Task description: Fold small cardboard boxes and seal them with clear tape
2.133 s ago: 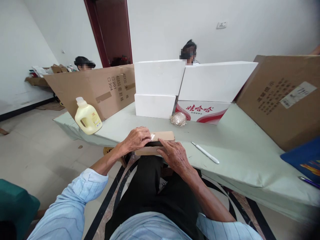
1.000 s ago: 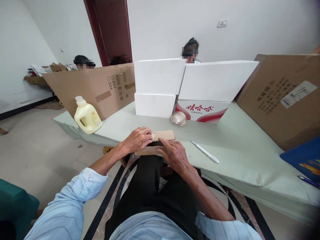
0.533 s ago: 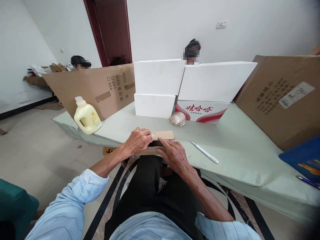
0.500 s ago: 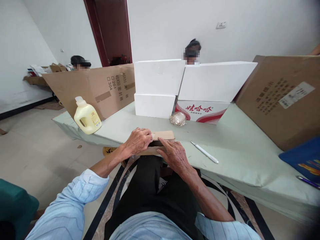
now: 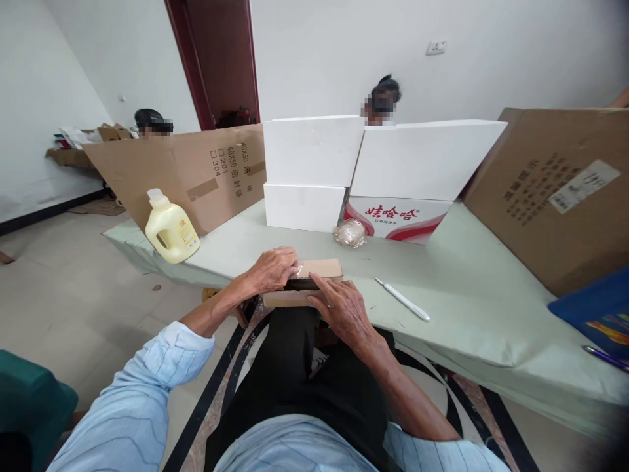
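Observation:
A small brown cardboard box (image 5: 322, 267) sits at the table's front edge, with a dark gap between its upper and lower panels. My left hand (image 5: 273, 269) is closed at the box's upper left corner, its fingertips pinching what looks like clear tape (image 5: 297, 269); the fingers partly hide it. On the right end my right hand (image 5: 343, 308) grips the box, fingers over the gap and thumb on the lower panel. To the right lies a white pen-like cutter (image 5: 403, 299). Beyond the box rests a crumpled clear plastic ball (image 5: 350, 233).
White boxes (image 5: 314, 154) stand stacked across the green-covered table (image 5: 226, 246). A pale yellow jug (image 5: 171, 229) and a large carton (image 5: 196, 177) are at left. At right are another carton (image 5: 550, 196), a blue package (image 5: 594, 311) and a purple pen (image 5: 607, 357). Two people sit beyond.
My left hand has shifted slightly left and up, showing more of the box's left end and the gap. My right hand keeps its grip on the right end.

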Demonstrator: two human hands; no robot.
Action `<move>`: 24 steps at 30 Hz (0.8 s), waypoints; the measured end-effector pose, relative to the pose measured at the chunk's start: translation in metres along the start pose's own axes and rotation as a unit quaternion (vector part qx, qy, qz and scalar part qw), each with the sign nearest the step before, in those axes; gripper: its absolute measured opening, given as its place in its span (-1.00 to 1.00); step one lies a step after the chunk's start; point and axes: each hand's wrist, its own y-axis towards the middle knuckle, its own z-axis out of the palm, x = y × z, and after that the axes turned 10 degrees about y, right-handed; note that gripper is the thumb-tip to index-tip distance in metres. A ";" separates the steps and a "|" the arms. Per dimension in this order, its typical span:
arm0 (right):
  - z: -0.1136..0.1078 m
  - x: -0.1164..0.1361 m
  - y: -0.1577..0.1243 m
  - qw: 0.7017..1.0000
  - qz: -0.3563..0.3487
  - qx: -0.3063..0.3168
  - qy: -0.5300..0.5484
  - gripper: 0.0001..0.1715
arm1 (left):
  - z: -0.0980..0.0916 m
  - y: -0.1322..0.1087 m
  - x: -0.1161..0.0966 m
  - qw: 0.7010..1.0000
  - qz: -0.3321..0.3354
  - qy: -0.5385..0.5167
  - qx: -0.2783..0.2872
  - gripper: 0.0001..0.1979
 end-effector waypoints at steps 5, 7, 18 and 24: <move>0.002 0.000 -0.002 1.000 -0.008 -0.008 0.001 -0.46 | -0.005 0.002 0.004 0.998 -0.023 -0.057 0.003 -0.86; 0.003 0.000 -0.004 1.000 -0.012 -0.013 0.002 -0.45 | -0.008 0.004 0.005 0.996 -0.036 -0.086 0.002 -0.85; 0.007 -0.003 -0.013 0.998 -0.037 -0.045 0.007 -0.46 | -0.014 0.019 0.022 0.951 -0.136 -0.276 -0.007 -0.81; 0.008 -0.003 -0.012 0.998 -0.033 -0.049 0.018 -0.47 | -0.005 0.007 0.009 0.982 -0.069 -0.150 -0.087 -0.79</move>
